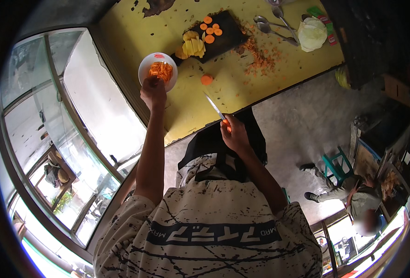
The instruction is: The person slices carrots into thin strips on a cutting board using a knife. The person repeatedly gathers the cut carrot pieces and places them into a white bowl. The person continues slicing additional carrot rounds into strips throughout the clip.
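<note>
My left hand (153,93) reaches over the near rim of a white bowl (142,67), its bunched fingertips at a heap of carrot strips (162,70). Whether strips or the rim are pinched in those fingers is hidden. In my right hand (235,133) is a knife (214,105) with an orange handle, held at the table's near edge, its blade pointing away from me. Just beyond the knife tip lies a short carrot chunk (206,79). A dark cutting board (227,33) carries several round carrot slices (209,31) and cut yellow pieces, probably potato (194,47).
Carrot peelings (260,60) litter the yellow tabletop (187,107) right of the board. Metal spoons (276,29) and a pale cabbage (312,34) lie farther right. A glass-paned frame (69,93) borders the left. Another person (361,198) sits at lower right by a green stool (337,166).
</note>
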Available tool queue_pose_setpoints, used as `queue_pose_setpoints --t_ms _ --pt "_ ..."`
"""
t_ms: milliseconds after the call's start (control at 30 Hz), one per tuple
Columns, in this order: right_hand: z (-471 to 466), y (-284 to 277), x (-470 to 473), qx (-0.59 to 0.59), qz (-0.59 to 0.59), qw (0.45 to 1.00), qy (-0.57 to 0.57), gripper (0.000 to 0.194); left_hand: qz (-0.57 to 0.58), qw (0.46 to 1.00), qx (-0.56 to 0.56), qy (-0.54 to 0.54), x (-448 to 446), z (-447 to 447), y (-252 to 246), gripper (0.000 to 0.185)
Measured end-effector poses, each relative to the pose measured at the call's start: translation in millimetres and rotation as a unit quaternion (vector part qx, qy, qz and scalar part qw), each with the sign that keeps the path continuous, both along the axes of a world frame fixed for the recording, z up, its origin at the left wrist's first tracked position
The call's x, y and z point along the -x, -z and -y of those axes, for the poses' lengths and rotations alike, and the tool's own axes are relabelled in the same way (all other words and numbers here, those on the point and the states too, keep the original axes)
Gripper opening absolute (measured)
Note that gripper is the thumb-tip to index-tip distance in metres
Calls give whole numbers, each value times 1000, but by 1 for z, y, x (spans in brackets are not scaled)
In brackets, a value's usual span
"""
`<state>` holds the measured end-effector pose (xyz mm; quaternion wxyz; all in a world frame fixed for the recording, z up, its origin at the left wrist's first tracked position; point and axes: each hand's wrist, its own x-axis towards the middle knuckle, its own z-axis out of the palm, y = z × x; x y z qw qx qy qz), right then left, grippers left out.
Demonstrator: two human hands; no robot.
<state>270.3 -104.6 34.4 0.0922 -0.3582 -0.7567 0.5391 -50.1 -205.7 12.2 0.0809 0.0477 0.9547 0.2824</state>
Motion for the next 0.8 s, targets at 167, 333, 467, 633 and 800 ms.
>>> queue_pose_setpoints --t_ms 167,333,467,633,800 --pt "-19 -5 9 53 8 998 16 30 -76 991 64 94 3 -3 3 32" --pt "-36 6 17 -19 -6 1000 1 28 33 989 115 91 20 -8 1 32" --pt "-61 6 20 17 -3 1000 -23 27 64 993 91 37 24 -11 -12 30" --pt "-104 -3 29 38 23 997 -66 29 -87 990 69 87 14 -33 -36 26" --pt "-149 -5 32 12 23 997 -70 32 -76 988 -56 126 -17 -108 -32 18"
